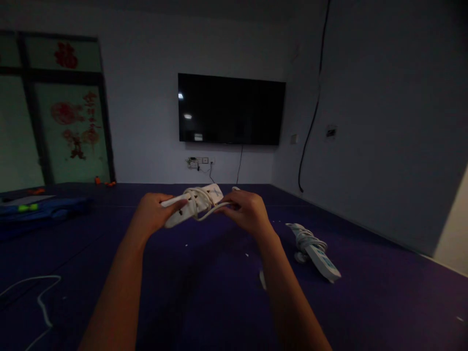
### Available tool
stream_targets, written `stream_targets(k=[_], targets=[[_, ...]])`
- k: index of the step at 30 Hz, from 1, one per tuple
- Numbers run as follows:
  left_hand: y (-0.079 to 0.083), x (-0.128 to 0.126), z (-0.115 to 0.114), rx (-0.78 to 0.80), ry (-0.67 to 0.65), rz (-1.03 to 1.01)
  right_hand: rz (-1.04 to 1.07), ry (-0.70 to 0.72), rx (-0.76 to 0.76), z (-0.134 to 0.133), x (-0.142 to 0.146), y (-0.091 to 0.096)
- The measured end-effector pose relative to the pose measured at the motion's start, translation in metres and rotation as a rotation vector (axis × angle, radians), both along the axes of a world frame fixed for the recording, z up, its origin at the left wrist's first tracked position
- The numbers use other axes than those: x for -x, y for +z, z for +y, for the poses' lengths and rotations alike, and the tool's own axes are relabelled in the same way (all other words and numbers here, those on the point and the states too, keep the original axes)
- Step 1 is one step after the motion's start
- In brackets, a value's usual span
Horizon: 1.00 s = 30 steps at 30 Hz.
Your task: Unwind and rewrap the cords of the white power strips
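- the left hand [151,212] has its grip closed round the near end of a white power strip [190,207], thumb on top, so the bar is held level and clear of the floor in front of the chest.
- the right hand [246,209] meets the strip's far end; its grip is pinched on the white cord [206,209], which loops round the bar. holding it taut there looks like what keeps the loops from slipping.
- both forearms reach forward together, one hand steadying and the other managing the cord.
- a second power strip [323,261] lies on the purple floor mat [204,302] to the right, well apart from the hands, its own cord bundled [305,236] at one end.
- a loose white cable [42,300] trails on the mat at lower left.
- a dark television [231,108] hangs on the far wall.
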<state>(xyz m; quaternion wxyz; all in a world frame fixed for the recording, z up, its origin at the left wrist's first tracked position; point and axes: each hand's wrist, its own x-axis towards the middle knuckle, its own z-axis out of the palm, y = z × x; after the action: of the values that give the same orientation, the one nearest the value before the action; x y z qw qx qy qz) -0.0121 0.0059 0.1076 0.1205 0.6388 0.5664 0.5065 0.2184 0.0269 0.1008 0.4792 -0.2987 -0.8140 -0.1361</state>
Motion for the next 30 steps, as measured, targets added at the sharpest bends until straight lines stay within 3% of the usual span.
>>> stream_targets(k=[4,13,19,25,30], targets=[[0.003,-0.007,-0.006,0.093,-0.168,0.127,0.016,0.040,0.063,-0.006,-0.008,0.006],[0.003,-0.007,-0.013,0.215,-0.382,0.235,0.109,0.095,0.194,-0.006,-0.008,0.003],[0.007,-0.010,-0.023,0.286,-0.532,0.314,0.151,0.359,0.588,-0.005,0.000,-0.002],[0.003,-0.008,-0.013,0.357,-0.700,0.059,0.302,0.723,0.902,0.017,0.004,-0.016],[-0.007,-0.020,0.007,0.324,-0.687,-0.347,0.606,0.772,0.845,0.041,0.009,-0.035]])
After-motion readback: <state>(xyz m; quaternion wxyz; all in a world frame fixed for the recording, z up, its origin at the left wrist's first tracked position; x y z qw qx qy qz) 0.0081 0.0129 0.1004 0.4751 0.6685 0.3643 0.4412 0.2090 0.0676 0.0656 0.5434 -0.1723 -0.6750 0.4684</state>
